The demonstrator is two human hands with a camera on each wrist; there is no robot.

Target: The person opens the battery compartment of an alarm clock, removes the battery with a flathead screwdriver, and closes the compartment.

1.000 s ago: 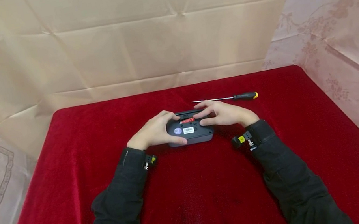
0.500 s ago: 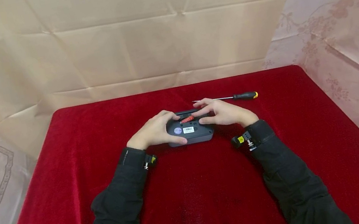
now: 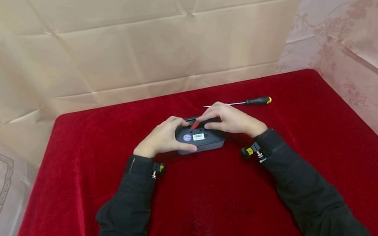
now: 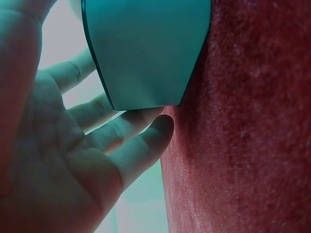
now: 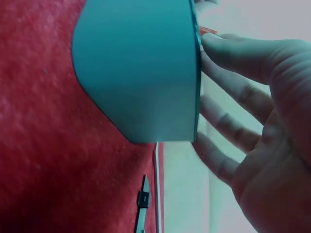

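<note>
Nearest me, two black sleeves (image 3: pixel 124 222) run up over the red cloth (image 3: pixel 213 215), a deep velvety pile that shows coarse and fuzzy in both wrist views.

At mid-table sits the box (image 3: pixel 200 139), a dark grey, smooth-sided plastic case with rounded corners, its long axis lying left to right between my hands. Its top face carries a round bluish sticker and a white barcode label.

My left hand (image 3: pixel 162 139) curls round the box's left end, thumb along the near edge and fingers (image 4: pixel 146 141) wrapped at its far corner, down by the cloth. My right hand (image 3: pixel 233 120) arches over the right end, fingertips (image 5: pixel 218 48) bearing on the top face.

The thing that matters is the small red piece (image 3: pixel 195 124) on the far half of the top face. It lies slanted, its left end nearer me, directly at my right fingertips, so the right hand is the closer one. I judge thumb and forefinger are nipping its right end, though the contact is too small to be sure.

Beyond, a screwdriver (image 3: pixel 243 103) lies crosswise: thin steel shaft pointing left, black handle with yellow butt.
</note>
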